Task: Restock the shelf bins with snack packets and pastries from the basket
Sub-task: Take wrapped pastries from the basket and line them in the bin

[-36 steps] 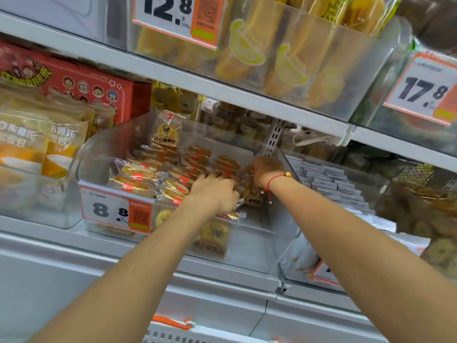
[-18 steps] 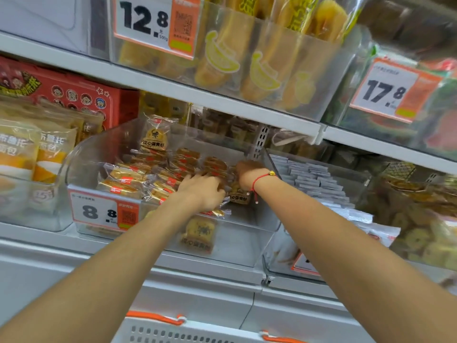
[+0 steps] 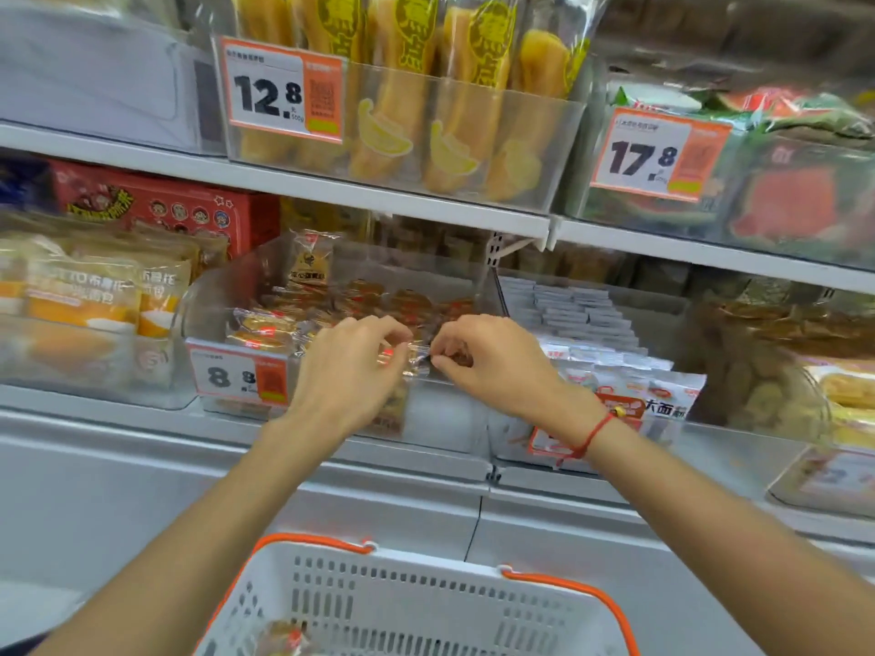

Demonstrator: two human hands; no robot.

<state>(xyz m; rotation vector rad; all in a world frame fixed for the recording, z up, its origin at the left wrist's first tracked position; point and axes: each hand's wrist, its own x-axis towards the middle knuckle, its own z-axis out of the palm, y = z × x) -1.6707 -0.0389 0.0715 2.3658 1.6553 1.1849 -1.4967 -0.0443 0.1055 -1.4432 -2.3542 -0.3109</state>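
A small clear-wrapped pastry packet is pinched between both hands above the near edge of a clear shelf bin. The left hand has its fingers curled onto the packet's left end, and the right hand has its fingertips closed on the right end; a red string bracelet is worn on the right wrist. The bin is partly filled with similar wrapped pastries toward its far left, and an 8.8 price tag is fixed to its near left front. To the right, a neighbouring bin is stacked with white packets. Nearest of all, a white basket with orange handles is seen, with one packet lying at its bottom left.
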